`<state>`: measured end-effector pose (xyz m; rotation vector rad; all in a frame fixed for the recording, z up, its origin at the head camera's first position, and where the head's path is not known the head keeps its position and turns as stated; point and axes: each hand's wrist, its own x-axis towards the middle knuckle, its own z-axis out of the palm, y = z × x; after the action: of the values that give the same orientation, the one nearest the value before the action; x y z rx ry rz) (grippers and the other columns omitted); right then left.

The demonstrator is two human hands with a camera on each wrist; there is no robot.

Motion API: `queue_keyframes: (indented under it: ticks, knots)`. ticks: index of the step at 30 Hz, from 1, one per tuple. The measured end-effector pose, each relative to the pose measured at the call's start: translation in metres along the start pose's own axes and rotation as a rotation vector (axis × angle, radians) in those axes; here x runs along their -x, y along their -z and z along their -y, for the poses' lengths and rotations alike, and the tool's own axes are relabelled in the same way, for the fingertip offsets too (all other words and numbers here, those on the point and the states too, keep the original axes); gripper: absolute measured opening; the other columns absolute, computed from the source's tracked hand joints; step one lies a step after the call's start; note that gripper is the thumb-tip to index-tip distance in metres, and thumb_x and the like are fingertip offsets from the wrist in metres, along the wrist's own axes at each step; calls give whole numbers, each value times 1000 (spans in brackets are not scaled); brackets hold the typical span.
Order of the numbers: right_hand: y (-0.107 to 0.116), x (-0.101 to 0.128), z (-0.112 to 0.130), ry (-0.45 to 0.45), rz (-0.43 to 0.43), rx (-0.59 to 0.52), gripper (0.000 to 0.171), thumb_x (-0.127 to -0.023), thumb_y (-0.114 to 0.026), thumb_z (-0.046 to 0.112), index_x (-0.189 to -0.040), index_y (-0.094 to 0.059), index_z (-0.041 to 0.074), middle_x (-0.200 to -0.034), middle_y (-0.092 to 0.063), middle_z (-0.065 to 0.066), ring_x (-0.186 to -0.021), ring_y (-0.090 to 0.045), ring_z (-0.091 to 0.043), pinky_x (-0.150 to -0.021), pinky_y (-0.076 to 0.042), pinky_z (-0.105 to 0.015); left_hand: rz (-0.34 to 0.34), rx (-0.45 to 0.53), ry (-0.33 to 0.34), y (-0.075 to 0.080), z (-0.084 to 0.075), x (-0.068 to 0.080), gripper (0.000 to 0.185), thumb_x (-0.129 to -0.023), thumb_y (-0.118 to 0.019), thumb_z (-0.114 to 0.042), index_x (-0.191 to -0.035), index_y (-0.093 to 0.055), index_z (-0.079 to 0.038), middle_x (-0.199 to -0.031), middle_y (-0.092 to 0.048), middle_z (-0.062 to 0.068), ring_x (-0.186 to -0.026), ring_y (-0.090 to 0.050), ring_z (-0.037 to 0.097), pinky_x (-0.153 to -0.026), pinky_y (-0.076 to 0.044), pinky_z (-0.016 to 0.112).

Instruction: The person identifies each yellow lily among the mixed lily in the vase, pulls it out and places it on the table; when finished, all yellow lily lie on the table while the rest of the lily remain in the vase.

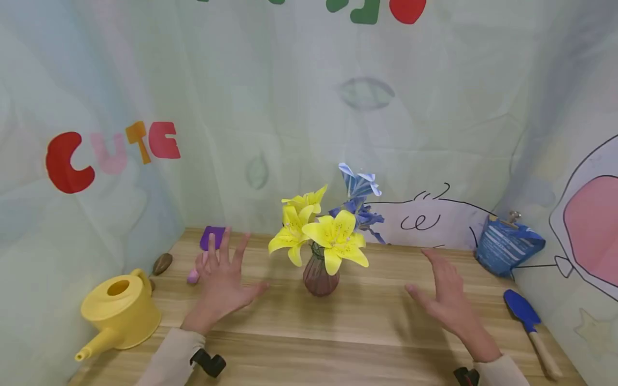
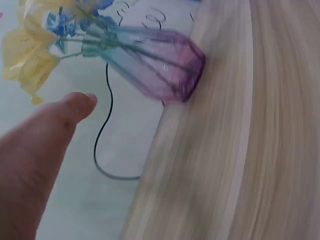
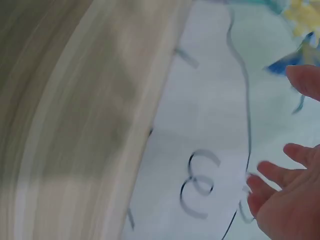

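Vase: your purple glass vase [image 1: 320,277] of yellow and blue flowers stands mid-tabletop [image 1: 367,332].
Grip: your left hand [image 1: 223,284] and right hand [image 1: 446,300] flank it, fingers spread, holding nothing.
Progress: flowers look arranged; vase untouched.

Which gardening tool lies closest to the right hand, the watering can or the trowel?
The blue trowel, just outside the right hand; the yellow watering can sits across the table.
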<state>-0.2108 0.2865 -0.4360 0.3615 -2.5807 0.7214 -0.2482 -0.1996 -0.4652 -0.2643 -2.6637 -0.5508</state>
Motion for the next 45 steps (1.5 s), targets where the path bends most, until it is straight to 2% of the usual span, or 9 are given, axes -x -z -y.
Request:
queue_keyframes:
  ticks: [4, 8, 13, 17, 20, 24, 32, 39, 45]
  knots:
    - [-9, -7, 25, -34, 77, -96, 75, -98, -77, 31, -161, -43, 8, -160, -53, -24, -143, -52, -50, -111, -41, -77, 70, 95, 64, -16, -22, -5, 121, -80, -81, -67, -173, -14, -26, -180, -1, 24, -165, 11, 55, -121, 0, 85]
    - [-22, -15, 45, -40, 125, -194, 69, -100, -76, 31, -160, -47, 11, -161, -56, -18, -143, -57, -45, -111, -48, -73, 138, 240, 78, -31, -43, -7, 118, -82, -83, -60, -171, -21, -13, -179, -7, 26, -165, 2, 55, -121, -9, 85]
    - [-39, -22, 60, 11, 109, -296, 62, -99, -77, 26, -155, -54, 10, -157, -61, -13, -139, -62, -40, -108, -54, -64, 166, 393, 20, -49, -61, -8, 115, -84, -86, -55, -171, -22, -15, -179, -18, 20, -164, -15, 54, -121, -20, 85]
    - [-49, -26, 69, 18, 92, -350, 58, -99, -78, 23, -152, -59, 11, -154, -65, -9, -136, -65, -36, -106, -55, -62, 187, 533, -24, -62, -69, -9, 112, -88, -87, -48, -172, -21, -13, -176, -31, 20, -162, -31, 49, -127, -30, 75]
    - [-54, -30, 75, -7, 85, -376, 55, -99, -78, 23, -151, -61, 13, -152, -67, -7, -134, -66, -33, -106, -56, -61, 259, 618, 19, -67, -74, -8, 112, -91, -84, -47, -174, -15, -16, -177, -28, 22, -162, -31, 47, -131, -30, 67]
    - [-58, -35, 82, -38, 72, -394, 52, -100, -78, 24, -149, -63, 13, -151, -68, -8, -133, -66, -32, -106, -57, -58, 311, 657, 73, -73, -78, -7, 107, -94, -80, -51, -174, -15, -21, -177, -28, 22, -161, -32, 49, -130, -31, 68]
    - [-61, -41, 91, -67, 39, -463, 46, -101, -76, 19, -144, -67, 7, -145, -71, -12, -127, -68, -33, -106, -58, -58, 248, 682, 107, -90, -78, -1, 81, -97, -78, -46, -166, -39, -30, -163, -55, 16, -154, -49, 42, -127, -39, 65]
    - [-68, -49, 98, -102, 42, -607, 37, -100, -77, 20, -136, -74, 10, -137, -76, -8, -132, -68, -30, -114, -54, -58, 184, 713, 76, -101, -77, 2, 69, -100, -76, -40, -162, -47, -29, -157, -62, 12, -149, -56, 36, -126, -42, 59]
    - [-77, -57, 108, -198, 22, -657, 23, -96, -79, 13, -118, -82, 8, -110, -82, -11, -98, -66, -20, -89, -57, -36, 161, 696, 48, -101, -79, 4, 66, -102, -74, -38, -162, -47, -29, -153, -64, 14, -146, -59, 37, -125, -44, 59]
